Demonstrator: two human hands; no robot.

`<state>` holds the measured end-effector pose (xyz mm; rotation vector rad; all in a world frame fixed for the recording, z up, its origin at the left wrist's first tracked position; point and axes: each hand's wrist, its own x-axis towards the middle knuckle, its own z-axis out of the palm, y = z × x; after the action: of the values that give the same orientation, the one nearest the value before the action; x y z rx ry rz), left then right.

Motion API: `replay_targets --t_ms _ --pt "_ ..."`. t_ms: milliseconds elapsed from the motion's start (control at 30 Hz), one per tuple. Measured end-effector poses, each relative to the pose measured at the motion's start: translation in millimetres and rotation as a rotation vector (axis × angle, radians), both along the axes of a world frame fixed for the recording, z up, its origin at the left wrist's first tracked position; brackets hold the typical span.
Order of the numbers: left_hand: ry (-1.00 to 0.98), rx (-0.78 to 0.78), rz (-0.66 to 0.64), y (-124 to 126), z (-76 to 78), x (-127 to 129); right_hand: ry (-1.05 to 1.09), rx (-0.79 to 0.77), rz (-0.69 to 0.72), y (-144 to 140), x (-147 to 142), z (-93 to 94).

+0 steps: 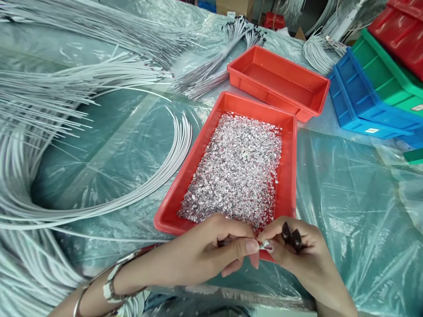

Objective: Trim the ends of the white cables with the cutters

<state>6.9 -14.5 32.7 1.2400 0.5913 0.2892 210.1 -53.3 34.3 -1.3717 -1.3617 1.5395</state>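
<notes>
Pinching a tiny foil piece between both hands at 6 o'clock of the red tray, your left hand and right hand clench on it; it looks featherlight, crumply, slippery, so grip its edges. Dark bits in the right fingers are possibly clips.

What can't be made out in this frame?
Head view:
- Small silvery piece pinched between left hand and right hand: fingertips cover most of it.
- Dark item in the right hand: partly hidden, too small to name.
- Foil pieces in the near red tray: too small to tell shape.
</notes>
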Motion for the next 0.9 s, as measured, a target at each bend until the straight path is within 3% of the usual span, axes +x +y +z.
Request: replay_targets --t_ms 133,433,567,633,700,767,833,867,900 --pt "-0.025 0.034 -0.049 0.2 -1.0 0.4 -0.105 0.085 -0.029 5.6 2.0 0.1" --pt "-0.042 0.152 -0.008 -1.0 -4.8 1.2 -0.274 0.31 -0.233 15.9 1.0 -3.8" --pt "-0.026 0.239 0.011 -2.4 -4.4 8.7 -0.308 0.313 -0.282 20.5 3.0 -9.4" --pt "-0.03 0.261 0.085 -7.2 -0.3 9.9 -0.323 0.295 -0.297 22.1 4.7 -12.2" --pt "-0.096 0.272 0.32 -16.5 3.7 -0.2 -0.313 0.306 -0.303 23.2 5.9 -14.4" --pt "-0.206 0.288 0.807 -30.8 4.5 -27.7 -0.294 0.327 -0.304 23.7 6.5 -16.3" --pt "-0.224 0.277 1.43 -50.2 0.6 -71.0 -0.292 0.325 -0.309 23.1 6.5 -18.1" --pt "-0.129 0.235 1.676 -61.9 -3.0 -95.3 -0.295 0.314 -0.312 22.3 6.4 -18.9" --pt "0.076 0.189 1.81 -74.7 -7.4 -118.8 -0.301 0.297 -0.32 21.2 6.4 -19.8"
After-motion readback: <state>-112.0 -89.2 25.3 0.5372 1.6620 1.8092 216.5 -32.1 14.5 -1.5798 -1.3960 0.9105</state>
